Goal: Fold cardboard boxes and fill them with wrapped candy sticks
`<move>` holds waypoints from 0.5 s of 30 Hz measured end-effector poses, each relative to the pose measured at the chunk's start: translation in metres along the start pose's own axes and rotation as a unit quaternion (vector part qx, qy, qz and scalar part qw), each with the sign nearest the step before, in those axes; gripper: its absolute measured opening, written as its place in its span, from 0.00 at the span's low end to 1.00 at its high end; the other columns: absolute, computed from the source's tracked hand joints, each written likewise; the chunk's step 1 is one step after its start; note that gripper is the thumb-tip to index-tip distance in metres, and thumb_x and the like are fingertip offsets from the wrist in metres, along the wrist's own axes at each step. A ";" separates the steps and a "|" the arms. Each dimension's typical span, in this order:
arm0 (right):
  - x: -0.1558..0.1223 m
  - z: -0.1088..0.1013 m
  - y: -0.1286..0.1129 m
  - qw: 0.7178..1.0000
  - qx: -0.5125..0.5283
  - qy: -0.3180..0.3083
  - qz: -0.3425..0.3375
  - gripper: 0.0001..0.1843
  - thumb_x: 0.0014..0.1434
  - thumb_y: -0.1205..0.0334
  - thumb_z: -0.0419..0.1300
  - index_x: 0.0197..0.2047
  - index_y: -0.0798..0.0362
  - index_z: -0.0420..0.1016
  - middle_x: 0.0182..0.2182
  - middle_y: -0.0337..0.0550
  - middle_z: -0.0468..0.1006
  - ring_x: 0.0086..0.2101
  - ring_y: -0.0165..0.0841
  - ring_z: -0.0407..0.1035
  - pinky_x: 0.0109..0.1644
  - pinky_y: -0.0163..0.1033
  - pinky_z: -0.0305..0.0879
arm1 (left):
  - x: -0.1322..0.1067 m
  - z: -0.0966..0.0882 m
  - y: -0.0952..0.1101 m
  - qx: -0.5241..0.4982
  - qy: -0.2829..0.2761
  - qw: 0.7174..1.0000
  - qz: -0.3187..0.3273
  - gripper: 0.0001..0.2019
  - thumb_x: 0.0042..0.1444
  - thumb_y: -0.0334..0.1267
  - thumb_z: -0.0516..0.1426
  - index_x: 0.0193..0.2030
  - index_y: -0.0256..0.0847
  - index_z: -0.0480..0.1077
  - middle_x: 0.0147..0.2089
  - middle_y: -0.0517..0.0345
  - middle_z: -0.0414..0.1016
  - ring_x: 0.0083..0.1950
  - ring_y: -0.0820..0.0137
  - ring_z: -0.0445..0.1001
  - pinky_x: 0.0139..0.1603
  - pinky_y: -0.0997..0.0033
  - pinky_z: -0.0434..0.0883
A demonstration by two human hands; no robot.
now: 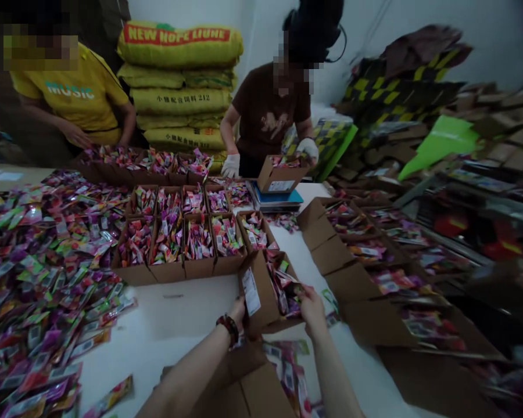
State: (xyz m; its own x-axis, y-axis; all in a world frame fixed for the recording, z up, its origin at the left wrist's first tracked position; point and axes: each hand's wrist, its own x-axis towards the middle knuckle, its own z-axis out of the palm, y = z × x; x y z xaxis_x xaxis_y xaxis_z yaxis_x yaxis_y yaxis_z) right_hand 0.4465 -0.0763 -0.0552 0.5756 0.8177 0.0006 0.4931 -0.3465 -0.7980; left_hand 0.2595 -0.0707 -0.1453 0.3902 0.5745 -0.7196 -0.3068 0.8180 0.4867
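Observation:
My left hand grips the near left corner of a small cardboard box with a white label, full of colourful packets and tilted toward the right. A beaded bracelet is on that wrist. My right hand holds the box's right side, its fingers at the packets inside. The box is lifted just above the white table, in front of rows of similar filled boxes.
A big heap of loose packets covers the table's left. Opposite, a person in a brown shirt and white gloves holds a box over a scale; another in a yellow shirt stands far left. Stacked yellow sacks behind, open cartons right, another box near me.

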 end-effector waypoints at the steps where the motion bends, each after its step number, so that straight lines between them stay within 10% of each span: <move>1: 0.005 0.005 0.001 1.000 0.003 -0.002 0.015 0.30 0.45 0.53 0.51 0.44 0.58 0.82 0.38 0.55 0.82 0.41 0.46 0.76 0.45 0.47 0.70 | -0.002 -0.001 0.006 0.021 0.030 0.999 0.008 0.20 0.62 0.49 0.47 0.50 0.41 0.69 0.52 0.45 0.75 0.58 0.57 0.71 0.56 0.59 0.67; 6: 0.022 0.012 0.008 0.993 -0.026 0.022 0.109 0.33 0.46 0.53 0.50 0.51 0.56 0.80 0.40 0.56 0.83 0.41 0.50 0.75 0.41 0.48 0.68 | -0.050 -0.005 0.040 0.177 0.128 0.965 0.143 0.27 0.54 0.38 0.56 0.61 0.41 0.62 0.63 0.44 0.64 0.64 0.56 0.63 0.66 0.53 0.58; 8: 0.029 0.009 0.015 0.991 -0.036 0.024 0.125 0.33 0.46 0.53 0.50 0.51 0.55 0.80 0.41 0.55 0.83 0.40 0.51 0.75 0.38 0.47 0.68 | -0.074 -0.007 0.059 0.348 0.207 0.850 0.337 0.28 0.55 0.35 0.56 0.64 0.40 0.62 0.68 0.44 0.57 0.69 0.57 0.55 0.70 0.55 0.52; 11: 0.038 0.007 0.025 0.990 -0.050 0.044 0.125 0.33 0.47 0.53 0.51 0.53 0.58 0.79 0.41 0.57 0.82 0.40 0.52 0.75 0.39 0.48 0.68 | -0.094 -0.018 0.096 0.574 0.301 0.584 0.489 0.28 0.58 0.33 0.55 0.66 0.48 0.62 0.73 0.50 0.49 0.74 0.51 0.40 0.72 0.43 0.40; 15: 0.054 0.017 0.019 0.995 -0.050 0.052 0.072 0.33 0.49 0.55 0.51 0.55 0.60 0.78 0.44 0.59 0.81 0.44 0.51 0.75 0.43 0.48 0.68 | -0.085 -0.039 0.138 0.723 0.280 0.469 0.423 0.27 0.56 0.31 0.57 0.63 0.54 0.66 0.74 0.57 0.49 0.73 0.46 0.41 0.67 0.32 0.43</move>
State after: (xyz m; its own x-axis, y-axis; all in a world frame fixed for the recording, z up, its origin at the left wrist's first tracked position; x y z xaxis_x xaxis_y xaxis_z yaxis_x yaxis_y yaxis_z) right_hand 0.4762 -0.0310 -0.0804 0.7070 0.7060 -0.0423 0.4607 -0.5050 -0.7298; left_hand 0.1499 -0.0082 -0.0366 0.2470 0.9453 0.2132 0.9209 -0.2974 0.2518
